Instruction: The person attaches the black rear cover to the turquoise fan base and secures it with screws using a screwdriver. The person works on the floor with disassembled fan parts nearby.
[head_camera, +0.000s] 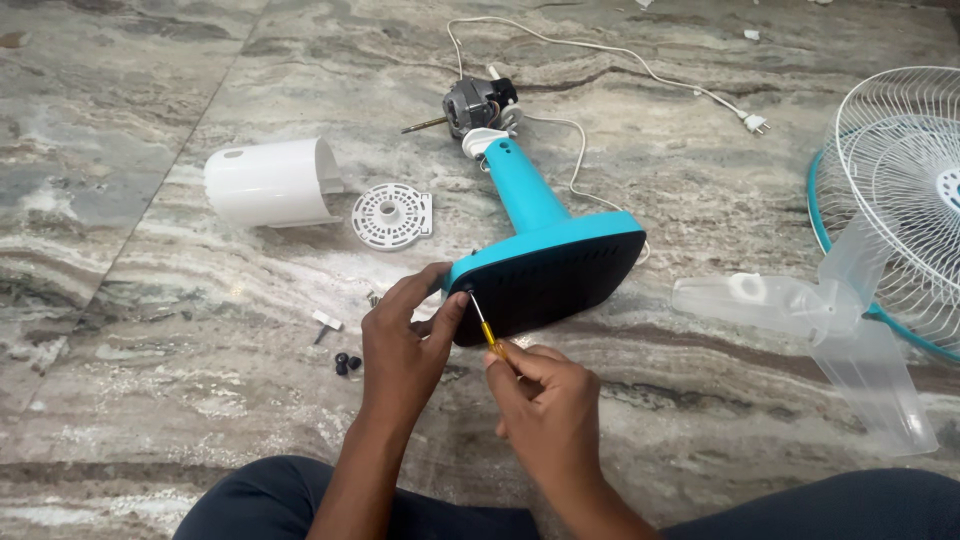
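Observation:
A turquoise table-fan stand (530, 205) lies on its side on the marble floor, its black underside (560, 285) facing me. My left hand (405, 340) grips the near left corner of that base. My right hand (545, 400) holds a yellow-handled screwdriver (485, 330), its tip set against a spot at the base's left edge. The bare motor (478, 105) sits at the far end of the stand, with a white cord trailing to a plug (755, 122).
A white motor cover (270, 182) and a round white plate (392, 215) lie to the left. Small black and white parts (340, 345) are scattered near my left hand. Clear fan blades (820, 320) and a wire grille (900, 190) rest at the right.

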